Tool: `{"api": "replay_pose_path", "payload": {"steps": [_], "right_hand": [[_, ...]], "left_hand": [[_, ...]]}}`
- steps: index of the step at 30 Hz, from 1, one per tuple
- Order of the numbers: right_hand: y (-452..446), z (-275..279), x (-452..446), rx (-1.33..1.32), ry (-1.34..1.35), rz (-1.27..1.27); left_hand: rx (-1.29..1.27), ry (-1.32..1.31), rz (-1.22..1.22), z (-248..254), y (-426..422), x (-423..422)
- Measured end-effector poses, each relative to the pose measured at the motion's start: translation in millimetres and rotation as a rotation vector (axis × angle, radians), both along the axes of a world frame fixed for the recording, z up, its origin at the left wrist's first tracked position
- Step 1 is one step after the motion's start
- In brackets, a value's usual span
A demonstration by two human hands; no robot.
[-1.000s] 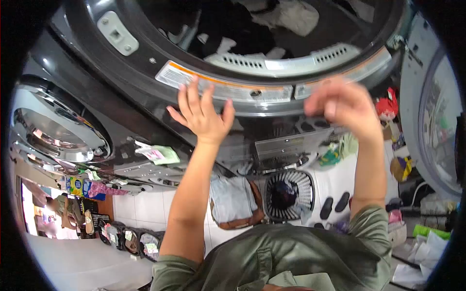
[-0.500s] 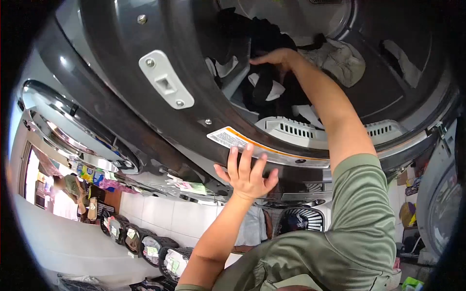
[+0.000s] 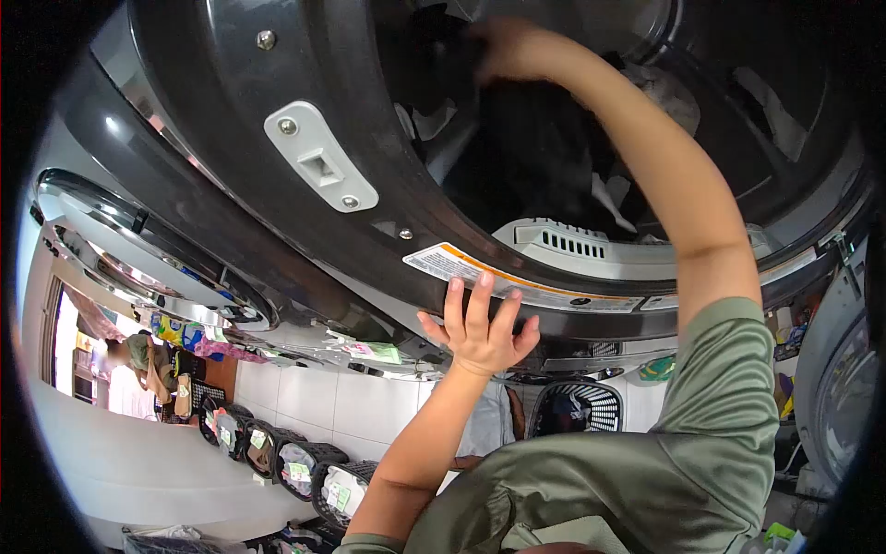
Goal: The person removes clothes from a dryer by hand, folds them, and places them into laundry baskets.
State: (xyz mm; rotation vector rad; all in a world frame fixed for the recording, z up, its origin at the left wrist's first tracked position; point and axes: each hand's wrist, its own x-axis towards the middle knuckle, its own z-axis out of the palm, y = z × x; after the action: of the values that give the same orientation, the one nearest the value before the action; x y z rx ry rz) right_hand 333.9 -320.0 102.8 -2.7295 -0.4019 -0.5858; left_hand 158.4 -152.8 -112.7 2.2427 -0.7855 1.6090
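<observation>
My left hand (image 3: 484,328) rests with spread fingers on the dark front rim of a front-loading dryer (image 3: 305,222), its fingertips on a white label (image 3: 526,286) with an orange stripe. Inside the drum, my right hand (image 3: 521,51) is smeared by motion, and its fingers do not show clearly. Black clothes (image 3: 544,138) lie against and below that hand; whether it grips them I cannot make out. To the right of them sit a pale grey garment (image 3: 669,97), partly behind my forearm, and a whitish piece of cloth (image 3: 771,111).
The machine's round door (image 3: 835,397) hangs open at the right. A vented white grille (image 3: 563,245) lines the lower drum opening. Behind me stand a black laundry basket (image 3: 577,406) and several baskets of clothes (image 3: 309,466) in a row. Another person (image 3: 143,360) is far left.
My right hand has moved up and deeper into the drum, and the black clothes beneath it have shifted and spread. My left hand stays on the rim.
</observation>
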Motion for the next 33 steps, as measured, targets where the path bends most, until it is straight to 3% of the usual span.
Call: {"api": "replay_pose_path", "payload": {"steps": [2,4,7,9,11,12,13,14,15,17,20,25,30,31,32,33], "right_hand": [[23,17,10,0.029,0.042,0.047],[49,-6,50,0.043,0.007,0.36],[77,-66,77,0.275,0.406,0.498],[78,-80,67,0.426,0.411,0.437],[47,-29,6,0.542,0.338,0.253],[21,-21,20,0.56,0.277,0.311],[1,2,-11,0.501,0.287,0.155],[-41,8,23,0.338,0.274,-0.109],[-64,25,-4,0.093,0.278,-0.044],[-96,-29,-24,0.126,0.26,-0.204],[-124,-120,-17,-0.311,1.064,-0.213],[-73,-156,-46,-0.715,1.428,-0.182],[-92,-152,-45,-0.633,1.137,-0.182],[-100,-141,-54,-0.525,0.969,-0.235],[-94,-106,-87,-0.244,0.689,-0.312],[-110,-90,-97,-0.172,0.524,-0.37]], "left_hand": [[-0.007,-0.002,-0.008,1,0,2],[-0.036,0.019,-0.001,0,-1,0],[-0.017,0.026,-0.007,4,0,-1],[-0.007,0.004,-0.001,4,0,0],[-0.024,0.001,-0.021,3,-1,1],[-0.059,0.012,-0.018,3,-2,2],[-0.092,0.031,-0.016,1,-3,-1],[-0.099,0.015,-0.007,1,-4,0],[-0.11,0.015,-0.011,0,-5,0],[-0.113,0.012,-0.017,-2,-4,1],[-0.108,0.005,-0.015,-2,-4,1],[-0.117,-0.001,-0.019,-1,-3,1],[-0.136,0.004,-0.029,1,-4,0],[-0.129,0.006,-0.026,2,-4,-1],[-0.136,0.012,-0.033,3,-5,-1],[-0.136,0.021,-0.039,2,-4,-2]]}}
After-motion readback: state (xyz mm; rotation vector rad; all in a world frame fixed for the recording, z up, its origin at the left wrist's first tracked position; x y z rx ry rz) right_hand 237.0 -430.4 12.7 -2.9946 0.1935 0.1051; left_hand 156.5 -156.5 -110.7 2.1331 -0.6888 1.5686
